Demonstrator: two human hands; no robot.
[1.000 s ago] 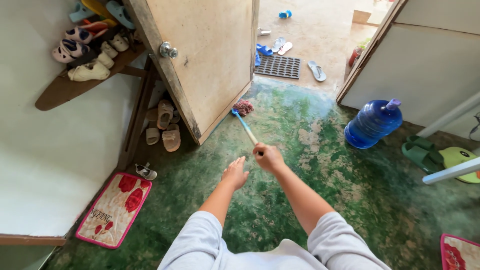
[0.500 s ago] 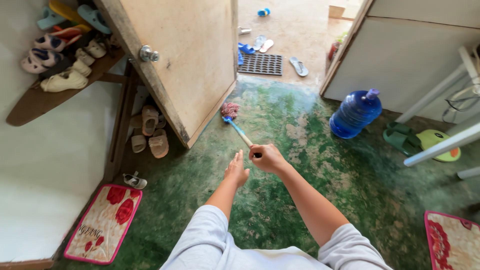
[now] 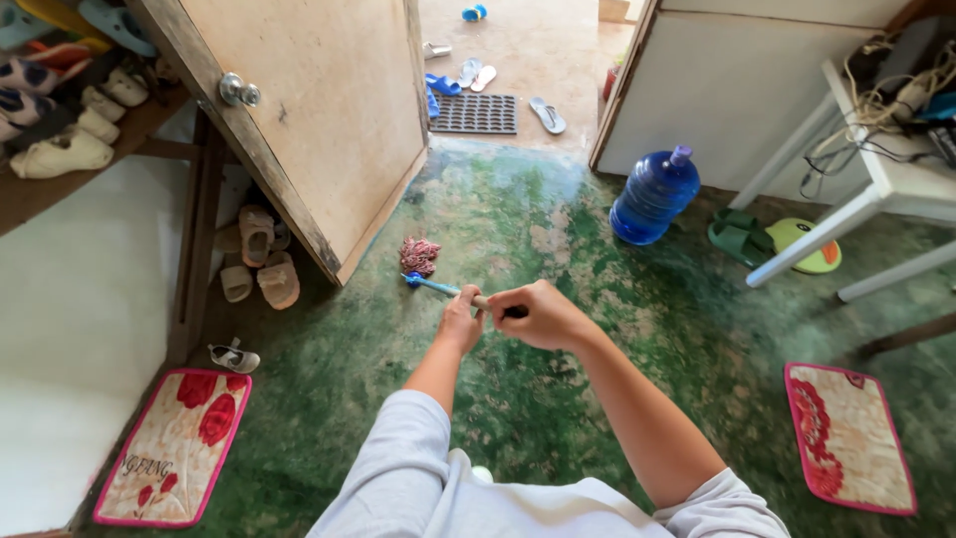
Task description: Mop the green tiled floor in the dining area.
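Both hands grip a mop handle [image 3: 476,299] in front of me. My right hand [image 3: 538,314] is closed around the shaft near its dark end. My left hand [image 3: 461,321] wraps the shaft just ahead of it, towards the blue collar [image 3: 426,284]. The reddish string mop head [image 3: 419,256] rests on the green mottled floor [image 3: 558,399], close to the lower corner of the open wooden door [image 3: 319,110].
A blue water jug [image 3: 654,196] stands right of the doorway. Green slippers [image 3: 739,237] and a white table [image 3: 876,189] are at right. Sandals [image 3: 261,261] lie under a shoe rack [image 3: 70,110] at left. Red floral mats [image 3: 174,448] [image 3: 849,436] lie either side.
My left hand has closed onto the mop handle. The mop head has been drawn back along the floor towards me, and the view has shifted right.
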